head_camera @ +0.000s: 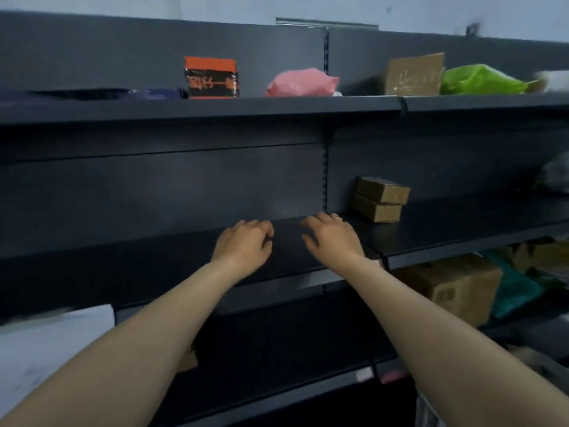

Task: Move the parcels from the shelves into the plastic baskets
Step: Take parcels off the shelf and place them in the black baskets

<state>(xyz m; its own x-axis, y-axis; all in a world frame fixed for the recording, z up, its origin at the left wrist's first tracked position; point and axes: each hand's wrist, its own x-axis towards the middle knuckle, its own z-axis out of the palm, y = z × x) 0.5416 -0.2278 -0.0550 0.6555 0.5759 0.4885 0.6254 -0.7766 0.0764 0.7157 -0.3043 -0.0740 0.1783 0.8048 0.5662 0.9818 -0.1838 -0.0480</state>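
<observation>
Two cardboard boxes (pixel 380 200) near right hand (pixel 334 240); orange-black parcel (pixel 211 77) print illegible.

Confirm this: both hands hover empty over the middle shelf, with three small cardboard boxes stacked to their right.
Wrong count: the head view shows two small cardboard boxes stacked, not three. The left hand and right hand are empty over the middle shelf.

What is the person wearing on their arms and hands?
Not much! The left arm and the right arm are bare: no sleeves, gloves, watch or bracelet show. The right hand has a thin ring on one finger. The left hand shows no ring.
</observation>
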